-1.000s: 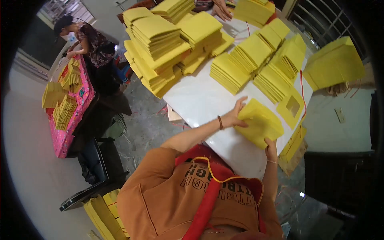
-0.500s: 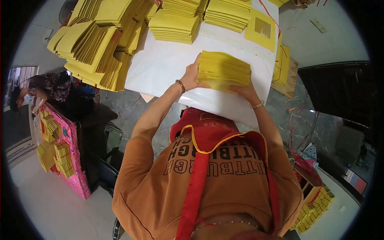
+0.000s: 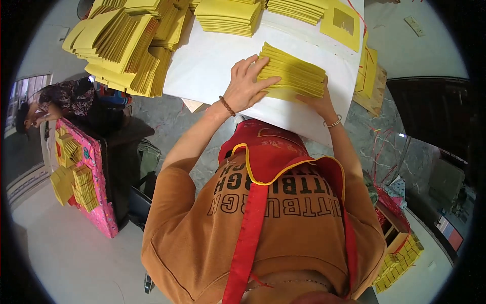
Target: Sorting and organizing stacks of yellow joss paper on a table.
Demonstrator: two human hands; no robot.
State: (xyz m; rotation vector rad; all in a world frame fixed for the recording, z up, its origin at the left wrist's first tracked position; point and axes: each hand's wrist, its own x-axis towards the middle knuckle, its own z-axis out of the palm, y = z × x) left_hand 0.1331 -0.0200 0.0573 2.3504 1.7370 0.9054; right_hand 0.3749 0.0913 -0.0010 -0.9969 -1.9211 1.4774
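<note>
A bundle of folded yellow paper [image 3: 292, 71] stands on the white tabletop [image 3: 212, 55], its folded edges facing up in fanned rows. At its left end my left hand [image 3: 246, 83] has its fingers spread, the tips against or just beside the paper. My right hand [image 3: 320, 103] closes round the bundle's right end, with the thumb along the near side; its other fingers are partly hidden behind the paper.
Stacks of folded yellow paper [image 3: 228, 17] line the table's far side, with taller piles [image 3: 114, 40] at the left. A flat yellow sheet with a square window [image 3: 349, 35] lies far right. Another person [image 3: 66, 104] bends over a pink-covered table [image 3: 104, 202] at left.
My left hand has loosened from the bundle's left end and spread its fingers. The bundle's top edges have fanned apart and lean over. The person at left has raised a hand.
</note>
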